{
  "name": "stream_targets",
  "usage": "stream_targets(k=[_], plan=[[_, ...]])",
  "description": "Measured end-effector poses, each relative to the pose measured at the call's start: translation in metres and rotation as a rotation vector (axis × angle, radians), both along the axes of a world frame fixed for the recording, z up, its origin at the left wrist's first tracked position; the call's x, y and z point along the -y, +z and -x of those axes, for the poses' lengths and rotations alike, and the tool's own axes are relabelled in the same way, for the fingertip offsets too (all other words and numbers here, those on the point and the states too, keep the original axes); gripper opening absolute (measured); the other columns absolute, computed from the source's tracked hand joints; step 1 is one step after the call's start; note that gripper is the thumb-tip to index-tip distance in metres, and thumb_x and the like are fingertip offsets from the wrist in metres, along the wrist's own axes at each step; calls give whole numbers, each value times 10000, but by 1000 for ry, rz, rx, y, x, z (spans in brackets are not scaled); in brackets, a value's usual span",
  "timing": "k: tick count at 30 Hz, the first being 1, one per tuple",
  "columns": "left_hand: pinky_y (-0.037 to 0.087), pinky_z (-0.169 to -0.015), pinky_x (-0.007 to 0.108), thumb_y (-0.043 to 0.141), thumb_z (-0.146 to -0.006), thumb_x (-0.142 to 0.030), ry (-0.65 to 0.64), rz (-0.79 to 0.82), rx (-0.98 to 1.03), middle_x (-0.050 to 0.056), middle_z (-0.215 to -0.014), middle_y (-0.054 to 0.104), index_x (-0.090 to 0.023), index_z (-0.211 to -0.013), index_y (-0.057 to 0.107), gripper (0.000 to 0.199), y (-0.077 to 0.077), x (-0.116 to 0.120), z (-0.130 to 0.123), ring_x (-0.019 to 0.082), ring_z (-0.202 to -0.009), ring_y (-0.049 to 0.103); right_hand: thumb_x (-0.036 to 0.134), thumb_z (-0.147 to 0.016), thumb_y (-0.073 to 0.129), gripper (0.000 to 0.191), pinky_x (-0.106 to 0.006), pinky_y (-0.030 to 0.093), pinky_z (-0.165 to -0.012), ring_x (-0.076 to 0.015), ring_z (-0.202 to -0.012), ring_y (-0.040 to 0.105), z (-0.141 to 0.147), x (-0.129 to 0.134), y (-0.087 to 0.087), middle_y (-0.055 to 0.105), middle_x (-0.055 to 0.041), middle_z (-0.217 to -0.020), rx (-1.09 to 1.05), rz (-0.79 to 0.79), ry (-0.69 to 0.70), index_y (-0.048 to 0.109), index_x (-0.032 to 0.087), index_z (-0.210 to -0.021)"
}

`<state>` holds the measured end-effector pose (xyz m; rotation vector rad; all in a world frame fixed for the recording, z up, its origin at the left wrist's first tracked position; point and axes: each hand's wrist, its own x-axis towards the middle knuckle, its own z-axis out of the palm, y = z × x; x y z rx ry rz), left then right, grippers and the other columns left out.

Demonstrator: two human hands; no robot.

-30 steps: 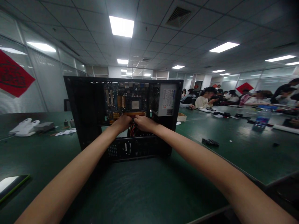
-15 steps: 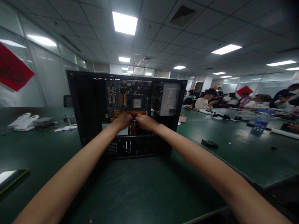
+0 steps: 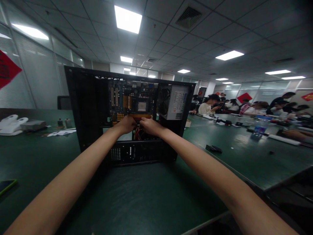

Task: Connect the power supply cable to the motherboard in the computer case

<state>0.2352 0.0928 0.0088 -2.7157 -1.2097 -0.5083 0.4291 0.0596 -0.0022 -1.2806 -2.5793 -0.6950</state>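
Note:
A black computer case [image 3: 144, 154] stands on its edge on the green table, its open side facing me. Inside it is a motherboard [image 3: 124, 103] with a pale square processor [image 3: 142, 106] and orange memory slots [image 3: 144, 116]. My left hand [image 3: 126, 125] is at the board's lower edge, fingers curled in beside the slots. Close to its right, my right hand [image 3: 151, 126] has its fingers bent at the same edge. Whatever the fingertips hold is too small or hidden to make out. Red and dark cables [image 3: 137, 134] hang below them. A silver power supply [image 3: 174, 102] with a fan fills the upper right.
On the left of the table are a white plastic bag [image 3: 13, 124], a grey box [image 3: 33, 125], papers [image 3: 61, 133] and a green-edged phone [image 3: 7, 186]. A black object [image 3: 214, 148] and a water bottle [image 3: 260, 127] are on the right. Several people sit beyond.
My view has turned slightly right, so the surroundings shift left. The gap between my hands has widened a little; both stay at the board's lower edge.

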Motion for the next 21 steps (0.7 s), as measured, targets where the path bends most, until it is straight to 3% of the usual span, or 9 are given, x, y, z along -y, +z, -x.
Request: stream_targets(k=[9, 21], plan=[[506, -724, 266, 579, -917, -196, 70, -18, -24, 148, -912, 796, -117, -908, 818, 252, 5, 12, -11, 228, -849, 735, 162, -1018, 510, 230, -317, 471, -789, -239, -1003, 676, 2, 9, 2, 628, -152, -1252, -8, 0, -47, 654, 115, -1191], [546, -846, 294, 623, -913, -168, 174, 24, -67, 213, -1047, 783, -76, -1058, 795, 243, 14, 33, -23, 298, -1038, 745, 77, -1006, 499, 280, -290, 473, -900, -224, -1053, 691, -17, 10, -3, 749, -161, -1126, -178, 83, -69, 753, 94, -1123]])
